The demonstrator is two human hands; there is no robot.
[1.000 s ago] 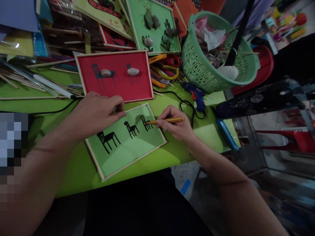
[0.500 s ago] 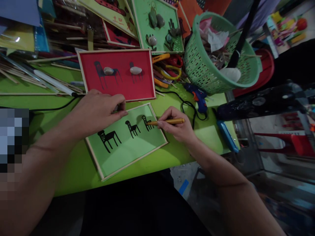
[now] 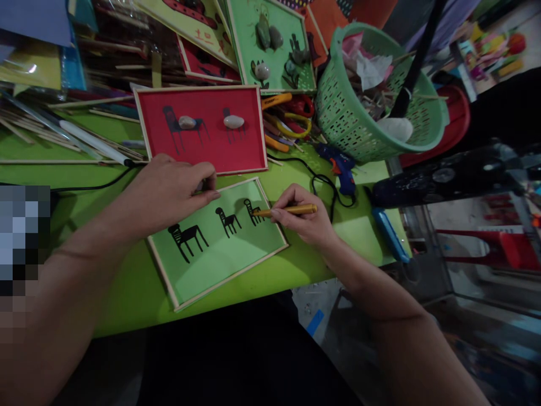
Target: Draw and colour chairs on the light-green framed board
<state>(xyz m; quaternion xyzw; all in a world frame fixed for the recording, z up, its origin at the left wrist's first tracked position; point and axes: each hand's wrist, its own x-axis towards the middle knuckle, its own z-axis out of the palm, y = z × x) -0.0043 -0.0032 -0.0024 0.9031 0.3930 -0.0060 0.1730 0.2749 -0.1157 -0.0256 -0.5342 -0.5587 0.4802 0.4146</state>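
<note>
A green card in a thin wooden frame (image 3: 220, 265) lies on the table, with three black chairs drawn on it. My right hand (image 3: 306, 217) is closed around a gold marker (image 3: 296, 209), its tip on the smallest chair (image 3: 253, 212) at the card's right. Over the card's upper left edge rests my left hand (image 3: 177, 186), fingers curled and thumb pressed inward; what they hold, if anything, is mostly hidden. Just above it lies a red framed card (image 3: 203, 152), with two drawn chairs and a pebble on each.
A green basket (image 3: 338, 101) of scraps stands at the back right. Near it are a blue glue gun (image 3: 344, 169) with a black cord and yellow-handled scissors (image 3: 296, 127). Another green framed card with pebbles (image 3: 279, 67) lies behind. Wooden sticks (image 3: 38, 129) crowd the left.
</note>
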